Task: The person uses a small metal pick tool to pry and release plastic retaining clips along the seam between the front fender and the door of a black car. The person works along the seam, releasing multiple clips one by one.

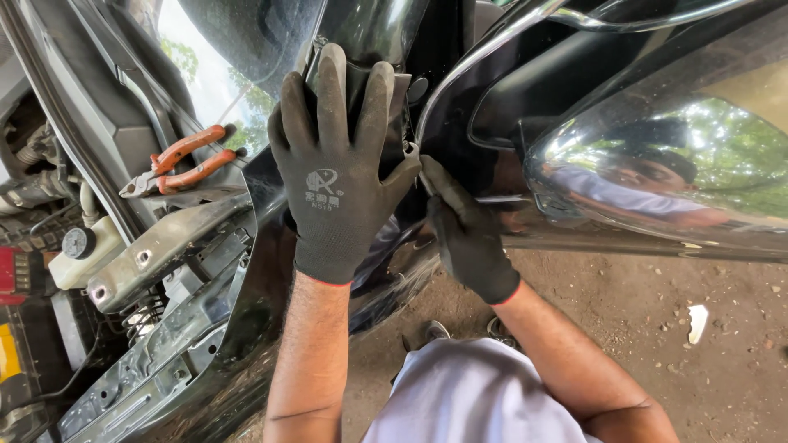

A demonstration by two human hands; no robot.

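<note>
Leftmost, a white fluid reservoir (82,256) with a black cap sits in the engine bay, well left of the black fender (263,271). Orange-handled pliers (176,168) lie on the bay's edge, just left of the fender's top. The left hand (336,176), in a dark glove, lies flat with fingers spread on the fender's upper corner, grasping nothing. The right hand (466,234), gloved likewise, pinches a small metal tool (413,152) at the fender's rear seam. Right of the fender stands the glossy door (657,172).
</note>
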